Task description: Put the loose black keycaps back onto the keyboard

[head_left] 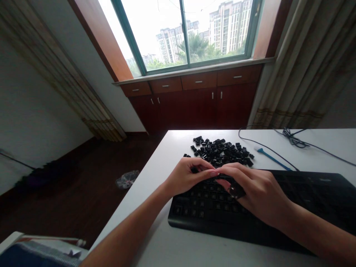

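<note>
A black keyboard (194, 220) lies on the white table, with bare key sockets showing on its left part. Over its upper left area my left hand (189, 174) is closed, thumb and fingers pinched together; what it grips is too small to name. My right hand (256, 189) meets it from the right, fingertips touching the left hand's. A small dark shiny piece (237, 191) is held within the curled fingers of my right hand. Just behind both hands a heap of loose black keycaps (222, 150) lies on the table.
A blue-handled brush (274, 158) lies behind the keyboard, beside a black cable (296, 139). The white table (155, 163) has its left edge near my left forearm. On the floor is a clear plastic bag (127, 179). Cabinets (194, 105) stand below the window.
</note>
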Demonstrator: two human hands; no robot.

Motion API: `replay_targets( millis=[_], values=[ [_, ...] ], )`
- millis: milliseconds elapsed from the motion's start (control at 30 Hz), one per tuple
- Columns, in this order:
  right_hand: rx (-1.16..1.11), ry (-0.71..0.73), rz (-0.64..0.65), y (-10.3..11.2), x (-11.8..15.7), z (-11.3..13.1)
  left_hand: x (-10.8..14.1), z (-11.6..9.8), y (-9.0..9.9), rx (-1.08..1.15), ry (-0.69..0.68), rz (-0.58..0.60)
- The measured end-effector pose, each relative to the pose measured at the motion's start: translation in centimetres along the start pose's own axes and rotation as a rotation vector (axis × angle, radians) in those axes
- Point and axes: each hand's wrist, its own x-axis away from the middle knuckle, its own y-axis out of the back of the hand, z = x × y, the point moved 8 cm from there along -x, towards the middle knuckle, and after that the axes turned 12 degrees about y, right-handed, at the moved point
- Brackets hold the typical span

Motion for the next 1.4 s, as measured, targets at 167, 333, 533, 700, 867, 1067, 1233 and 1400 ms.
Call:
replay_targets(
  millis=[167,333,533,700,867,1067,1233,1400],
  values=[
    [0.010,0.045,-0.017,0.4,0.1,0.2,0.1,0.2,0.0,0.030,0.015,0.033],
    [0.000,0.035,-0.014,0.3,0.1,-0.1,0.0,-0.3,0.1,0.011,-0.019,0.003],
    [-0.009,-0.005,0.000,-0.6,0.9,-0.6,0.4,-0.6,2.3,-0.229,-0.111,-0.197],
    [-0.066,-0.045,0.032,-1.4,1.4,-0.6,1.1,-0.4,3.5,-0.260,-0.222,-0.134],
    [-0.090,-0.072,0.036,-1.5,1.6,-0.7,1.3,-0.3,3.6,-0.266,-0.235,-0.093],
    [-0.100,-0.057,0.043,-1.7,1.7,-0.8,1.4,-0.9,2.1,-0.267,-0.286,-0.028],
    [-0.094,-0.065,0.040,-1.7,1.7,-0.7,1.1,-0.7,1.4,-0.201,-0.248,0.005],
    [-0.082,-0.068,0.059,-1.7,1.7,-0.7,1.1,-0.6,0.5,-0.234,-0.240,0.051]
  ],
)
